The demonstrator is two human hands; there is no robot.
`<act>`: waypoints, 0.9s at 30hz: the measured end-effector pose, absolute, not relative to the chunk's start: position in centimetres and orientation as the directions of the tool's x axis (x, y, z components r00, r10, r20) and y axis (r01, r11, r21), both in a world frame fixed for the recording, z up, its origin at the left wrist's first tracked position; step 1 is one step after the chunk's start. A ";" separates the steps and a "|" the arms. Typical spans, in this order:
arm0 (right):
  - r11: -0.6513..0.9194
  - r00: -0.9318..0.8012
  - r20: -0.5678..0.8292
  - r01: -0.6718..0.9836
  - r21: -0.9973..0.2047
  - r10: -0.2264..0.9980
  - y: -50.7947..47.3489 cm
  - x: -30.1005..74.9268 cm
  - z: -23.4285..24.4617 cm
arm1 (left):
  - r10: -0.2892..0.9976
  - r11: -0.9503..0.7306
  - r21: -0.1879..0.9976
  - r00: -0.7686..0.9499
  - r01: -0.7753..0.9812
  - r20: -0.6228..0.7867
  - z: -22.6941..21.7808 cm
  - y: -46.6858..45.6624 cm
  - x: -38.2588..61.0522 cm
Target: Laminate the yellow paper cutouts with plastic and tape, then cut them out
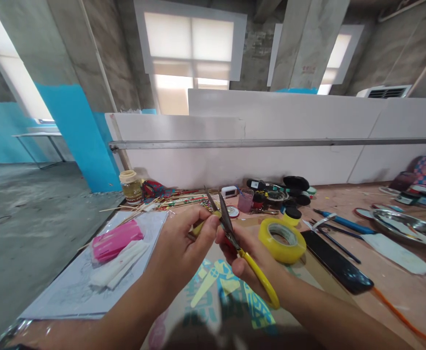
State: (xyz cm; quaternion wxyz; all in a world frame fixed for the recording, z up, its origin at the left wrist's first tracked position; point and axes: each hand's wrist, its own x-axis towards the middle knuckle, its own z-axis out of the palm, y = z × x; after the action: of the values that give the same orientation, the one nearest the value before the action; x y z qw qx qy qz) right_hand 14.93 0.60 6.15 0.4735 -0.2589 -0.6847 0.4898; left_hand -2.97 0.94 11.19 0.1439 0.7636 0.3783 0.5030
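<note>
Left hand: fingers nearly closed – pinching a small yellowish piece.
Right hand: curled around the scissors at their yellow handles.
Scissors: raised above the tabletop, blades parted, tips pointing away from the person.
Piece: at the left fingertips, just beside the blades.
Tape: on the tabletop, right of the scissors – phone near it.
</note>
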 end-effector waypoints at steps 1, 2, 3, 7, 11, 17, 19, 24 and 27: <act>0.373 -0.409 0.389 -0.122 -0.920 0.825 0.5 14.8 6.1 | 0.719 -0.677 0.601 0.211 0.425 0.662 11.2 0.9 -2.9; 0.356 -0.403 0.380 -0.138 -0.924 0.833 0.4 14.7 6.1 | 0.715 -0.683 0.599 0.214 0.418 0.666 11.1 0.9 -2.9; 0.337 -0.398 0.370 -0.152 -0.929 0.839 0.3 14.6 6.1 | 0.709 -0.689 0.595 0.217 0.413 0.671 11.1 0.9 -2.9; 0.301 -0.389 0.346 -0.174 -0.938 0.854 0.0 14.4 6.2 | 0.706 -0.694 0.603 0.205 0.394 0.678 10.9 0.9 -2.7; 0.283 -0.411 0.338 -0.190 -0.940 0.847 -0.3 14.2 6.4 | 0.743 -0.660 0.658 0.186 0.363 0.643 10.6 0.8 -2.2; 0.286 -0.407 0.356 -0.223 -0.932 0.841 0.0 14.4 5.9 | 0.736 -0.664 0.629 0.205 0.404 0.645 11.0 0.9 -2.5; 0.302 -0.405 0.361 -0.204 -0.931 0.840 0.3 14.6 5.7 | 0.716 -0.683 0.596 0.223 0.422 0.662 11.3 0.9 -2.9; 0.339 -0.426 0.362 -0.131 -0.932 0.829 0.9 14.9 5.8 | 0.711 -0.689 0.576 0.253 0.440 0.657 12.0 0.7 -3.7; 0.370 -0.432 0.372 -0.094 -0.924 0.821 1.0 15.1 6.1 | 0.722 -0.676 0.579 0.251 0.457 0.644 12.3 0.5 -3.8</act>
State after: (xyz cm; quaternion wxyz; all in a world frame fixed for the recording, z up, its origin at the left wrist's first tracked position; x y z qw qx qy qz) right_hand 15.05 0.98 6.10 0.4623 -0.2648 -0.6864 0.4950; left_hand -3.81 0.53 12.32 0.1380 0.7789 0.3783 0.4808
